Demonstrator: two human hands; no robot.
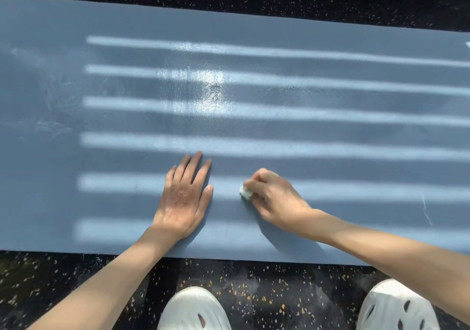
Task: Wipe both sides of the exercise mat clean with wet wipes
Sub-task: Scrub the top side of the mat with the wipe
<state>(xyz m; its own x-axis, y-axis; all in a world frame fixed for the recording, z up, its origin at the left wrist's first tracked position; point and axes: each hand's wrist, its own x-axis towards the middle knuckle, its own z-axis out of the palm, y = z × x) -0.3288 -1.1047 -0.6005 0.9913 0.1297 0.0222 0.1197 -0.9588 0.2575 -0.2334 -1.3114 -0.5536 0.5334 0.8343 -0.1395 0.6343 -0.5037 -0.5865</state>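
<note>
Blue exercise mat (305,136) lay flat on speckled floor (76,291). Wet sheen was noted toward 12 o'clock. Right hand (273,197), closed on balled wet wipe (245,193), worked the near edge; left hand (184,197) pressed flat, open. Underside judged undone.

Black speckled floor (254,294) under frame top and bottom; two white perforated shoes, one (194,309) left, other (396,306) right, standing on it
</note>
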